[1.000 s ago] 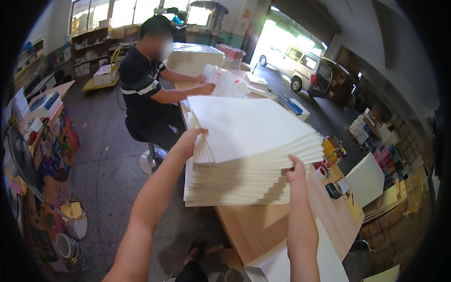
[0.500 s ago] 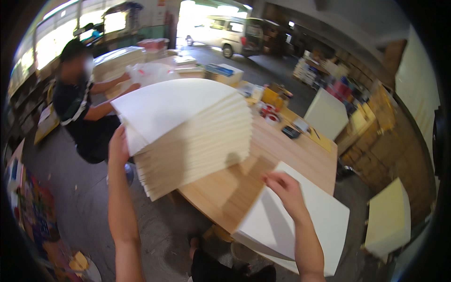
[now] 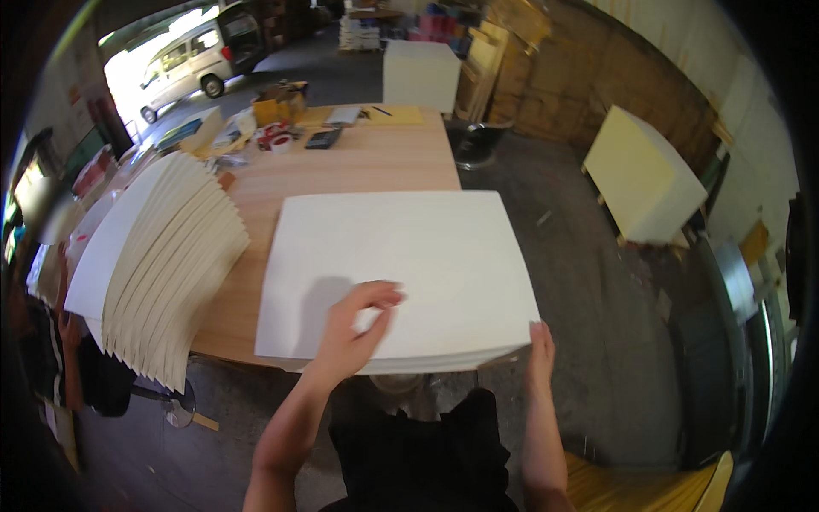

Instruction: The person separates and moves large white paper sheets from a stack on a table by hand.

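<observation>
A stack of large white sheets lies on the wooden table in front of me. Over its near part hovers my left hand, fingers curved, thumb apart from them, nothing held. At the stack's near right corner, my right hand has its fingers at the edge and appears to grip the corner; the underside of that grip is hidden. Layered edges show along the stack's near side. To the left, a fanned pile of white sheets rests on the table, its near end jutting past the edge.
On the wooden table sit red tape rolls, a dark calculator-like device and a yellow board. Pale block-like stacks stand on the floor to the right. Another person is partly visible at far left. A van is parked behind.
My view has turned right. My left hand has left the fanned sheets and moved over the flat stack. My right hand has shifted from above the stack to its near right corner.
</observation>
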`<control>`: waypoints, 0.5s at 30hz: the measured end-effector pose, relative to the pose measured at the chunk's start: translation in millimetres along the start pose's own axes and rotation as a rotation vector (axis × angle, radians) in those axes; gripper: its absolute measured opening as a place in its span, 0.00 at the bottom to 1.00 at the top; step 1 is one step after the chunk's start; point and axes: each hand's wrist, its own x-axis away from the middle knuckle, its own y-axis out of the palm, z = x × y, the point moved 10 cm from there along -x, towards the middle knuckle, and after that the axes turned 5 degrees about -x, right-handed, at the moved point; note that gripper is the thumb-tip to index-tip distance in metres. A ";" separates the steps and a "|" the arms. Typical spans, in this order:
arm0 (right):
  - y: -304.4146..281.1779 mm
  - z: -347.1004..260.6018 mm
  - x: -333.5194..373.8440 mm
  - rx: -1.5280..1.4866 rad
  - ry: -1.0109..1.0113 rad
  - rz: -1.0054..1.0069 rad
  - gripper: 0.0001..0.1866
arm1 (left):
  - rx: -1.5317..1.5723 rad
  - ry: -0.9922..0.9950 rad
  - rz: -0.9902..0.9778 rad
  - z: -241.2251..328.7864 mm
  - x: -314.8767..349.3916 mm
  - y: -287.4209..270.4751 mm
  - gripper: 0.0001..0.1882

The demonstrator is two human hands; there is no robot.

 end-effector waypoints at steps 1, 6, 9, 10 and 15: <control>9.0 -12.9 4.0 0.031 -0.055 -0.033 0.30 | -0.044 0.000 -0.135 4.2 -13.6 39.4 0.14; -3.2 -32.5 1.1 0.077 -0.060 -0.075 0.27 | -0.352 0.217 -0.446 2.9 -31.4 146.8 0.08; -9.8 -66.3 3.0 0.470 -0.051 -0.247 0.24 | -0.314 0.179 -0.408 -11.9 -30.3 152.1 0.07; -12.7 -70.8 1.3 0.662 -0.030 -0.320 0.24 | -0.284 0.160 -0.381 -15.5 -28.5 151.0 0.07; 15.4 -133.5 -4.4 0.850 -0.214 -0.402 0.28 | -0.366 0.213 -0.385 -7.0 -27.4 150.6 0.07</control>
